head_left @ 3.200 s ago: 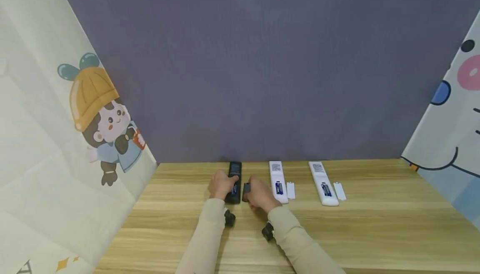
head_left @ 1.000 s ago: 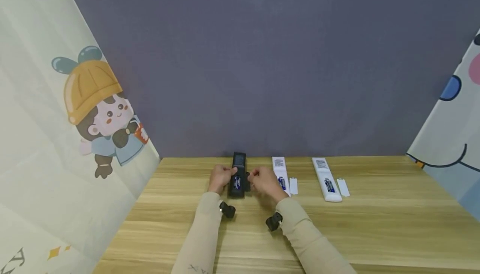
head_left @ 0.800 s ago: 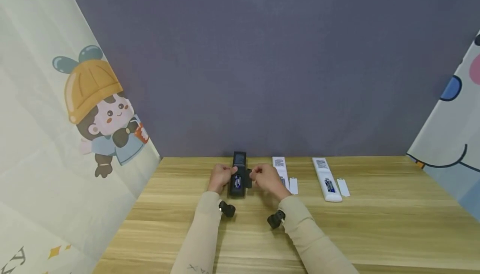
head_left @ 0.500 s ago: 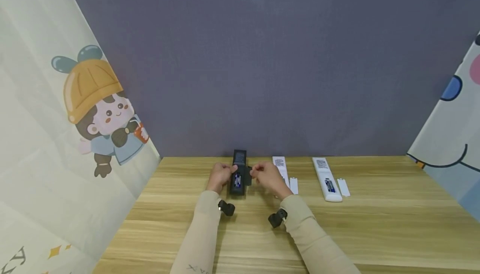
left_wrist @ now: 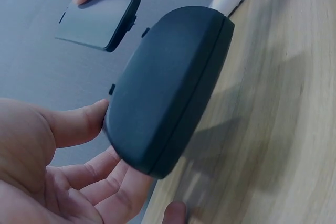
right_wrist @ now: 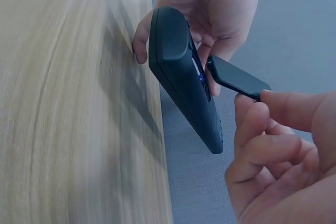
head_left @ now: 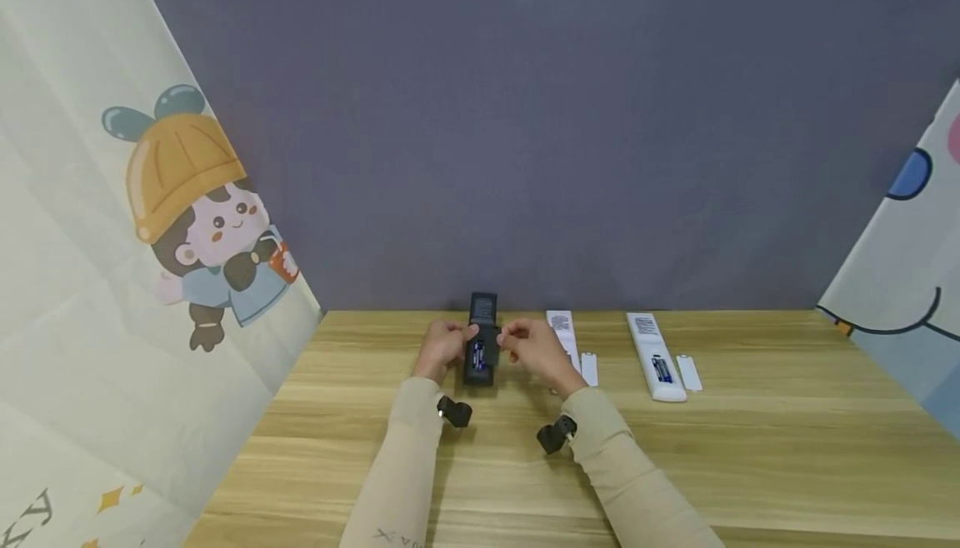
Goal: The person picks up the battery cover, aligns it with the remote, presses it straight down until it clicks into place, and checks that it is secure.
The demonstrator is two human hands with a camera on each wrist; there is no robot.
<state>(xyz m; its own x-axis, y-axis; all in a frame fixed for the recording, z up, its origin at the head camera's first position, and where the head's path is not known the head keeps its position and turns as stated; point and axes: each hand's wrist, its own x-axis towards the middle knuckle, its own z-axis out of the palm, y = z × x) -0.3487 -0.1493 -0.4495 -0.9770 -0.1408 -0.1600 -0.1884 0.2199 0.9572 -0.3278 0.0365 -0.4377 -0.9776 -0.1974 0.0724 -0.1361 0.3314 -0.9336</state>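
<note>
My left hand (head_left: pixel 441 350) holds a black remote control (head_left: pixel 483 310), back side up, thumb on one edge and fingers on the other in the left wrist view. The remote is lifted off the table and tilted. Blue batteries (head_left: pixel 478 356) show in its compartment. Between thumb and fingertips, my right hand (head_left: pixel 538 354) pinches the black battery cover (right_wrist: pixel 239 77). The cover slants just over the right edge of the compartment; in the left wrist view a gap parts the cover (left_wrist: pixel 97 22) from the remote (left_wrist: pixel 163 87).
Right of the hands lie two white remotes, one (head_left: pixel 561 325) partly hidden by the right hand, the other (head_left: pixel 647 348) with its batteries exposed. White battery covers (head_left: pixel 589 370) (head_left: pixel 689 373) lie beside them on the wooden table (head_left: pixel 780 431). A dark partition (head_left: pixel 555 140) stands behind.
The right hand has picked the black cover up from the table and brought it left to the remote. The left hand has raised the remote off the table, its far end tipping up.
</note>
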